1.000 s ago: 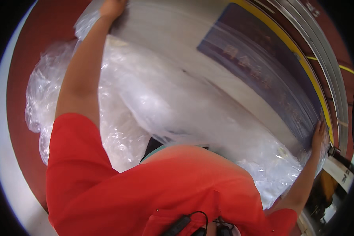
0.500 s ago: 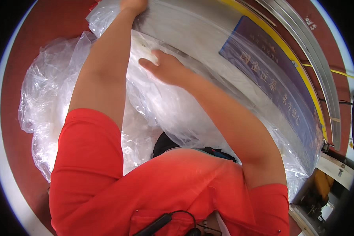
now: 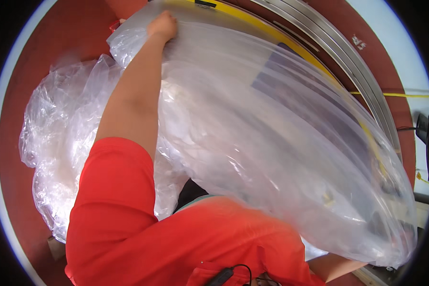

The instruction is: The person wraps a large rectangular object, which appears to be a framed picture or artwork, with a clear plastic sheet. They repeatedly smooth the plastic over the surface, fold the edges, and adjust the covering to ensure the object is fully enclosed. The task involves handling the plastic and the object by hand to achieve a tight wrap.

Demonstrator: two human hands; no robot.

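My left hand is closed in a fist at the upper edge of a clear plastic sheet, gripping it over a grey board. The sheet is drawn out in long folds from there to the lower right, where it bunches up. My right forearm reaches to that bunched end; plastic folds hide the hand and its fingers. Under the sheet, a dark blue-purple panel shows through, on the grey surface.
A crumpled heap of clear plastic lies to the left on the red floor. Yellow edging and silver metal rails curve along the far right side. A yellow cord and a black object are at the right.
My right hand has swung from the middle, near the left hand, to the lower right. The plastic sheet now spreads over the panel and to the right. My left hand stays at the top.
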